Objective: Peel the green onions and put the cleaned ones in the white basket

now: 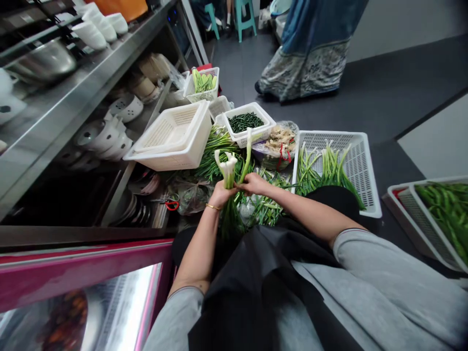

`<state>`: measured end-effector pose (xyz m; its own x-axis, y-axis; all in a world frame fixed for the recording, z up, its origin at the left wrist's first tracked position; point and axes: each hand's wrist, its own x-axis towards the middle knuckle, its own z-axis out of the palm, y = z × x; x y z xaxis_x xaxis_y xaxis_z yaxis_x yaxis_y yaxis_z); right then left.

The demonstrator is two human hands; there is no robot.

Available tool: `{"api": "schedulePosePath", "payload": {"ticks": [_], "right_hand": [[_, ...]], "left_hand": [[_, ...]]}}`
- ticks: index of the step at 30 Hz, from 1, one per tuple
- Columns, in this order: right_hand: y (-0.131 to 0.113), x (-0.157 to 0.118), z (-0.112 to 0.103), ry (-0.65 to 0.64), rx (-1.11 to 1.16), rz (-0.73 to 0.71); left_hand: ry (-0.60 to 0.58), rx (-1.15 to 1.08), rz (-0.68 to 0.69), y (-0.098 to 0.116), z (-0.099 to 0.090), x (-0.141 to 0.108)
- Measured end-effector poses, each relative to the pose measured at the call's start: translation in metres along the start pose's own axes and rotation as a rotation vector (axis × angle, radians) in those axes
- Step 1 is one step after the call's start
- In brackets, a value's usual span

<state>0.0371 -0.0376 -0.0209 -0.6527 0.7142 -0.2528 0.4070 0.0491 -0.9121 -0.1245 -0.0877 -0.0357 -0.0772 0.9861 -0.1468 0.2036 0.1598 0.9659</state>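
Note:
My left hand is wrapped round a bunch of green onions, white ends up and green leaves hanging toward my lap. Beside it, my right hand pinches a single green onion that stands upright, its pale end on top. The two hands nearly touch. Loose green trimmings lie below and to the right of them. Just behind is a pile of more green onions. At my right knee, a white basket holds green onions laid side by side.
Left of my hands are a large white crate, red-handled scissors and a steel shelf. Ahead stand a basket of dark green pods and a plastic bag. A person in a long skirt is farther off. Green beans fill a right-hand crate.

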Motion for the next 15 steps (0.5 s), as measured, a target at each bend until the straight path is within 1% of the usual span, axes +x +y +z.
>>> {"api": "schedulePosePath", "payload": {"ticks": [2, 4, 5, 6, 7, 8, 9, 11, 12, 13, 14, 15], "right_hand": [[0.003, -0.009, 0.000, -0.069, 0.011, 0.056], [0.004, -0.026, -0.009, -0.147, 0.119, 0.083], [0.003, -0.037, -0.017, -0.169, 0.217, 0.071], [0.000, -0.050, -0.029, -0.162, 0.324, 0.043], [-0.005, -0.064, -0.045, -0.118, 0.424, -0.003], [-0.012, -0.080, -0.063, -0.035, 0.509, -0.064], [-0.019, -0.095, -0.085, 0.082, 0.563, -0.134], [-0.034, -0.123, -0.130, 0.346, 0.601, -0.276], [-0.038, -0.132, -0.150, 0.455, 0.614, -0.345], [-0.040, -0.139, -0.168, 0.555, 0.623, -0.410], [-0.039, -0.141, -0.180, 0.642, 0.626, -0.464], [-0.034, -0.138, -0.187, 0.715, 0.615, -0.498]], "left_hand": [[-0.047, 0.034, -0.013, -0.002, 0.002, -0.002], [-0.104, 0.036, -0.014, -0.005, -0.001, -0.004], [-0.126, 0.037, -0.015, -0.007, -0.005, -0.005], [-0.137, 0.041, -0.015, -0.010, -0.011, -0.005], [-0.132, 0.048, -0.018, -0.013, -0.017, -0.005], [-0.121, 0.053, -0.024, -0.016, -0.023, -0.005], [-0.111, 0.048, -0.031, -0.019, -0.030, -0.006], [-0.119, 0.004, -0.036, -0.025, -0.040, -0.007], [-0.128, -0.023, -0.036, -0.028, -0.043, -0.008], [-0.134, -0.045, -0.040, -0.030, -0.045, -0.009], [-0.132, -0.061, -0.048, -0.031, -0.046, -0.010], [-0.123, -0.076, -0.062, -0.032, -0.046, -0.010]]}}
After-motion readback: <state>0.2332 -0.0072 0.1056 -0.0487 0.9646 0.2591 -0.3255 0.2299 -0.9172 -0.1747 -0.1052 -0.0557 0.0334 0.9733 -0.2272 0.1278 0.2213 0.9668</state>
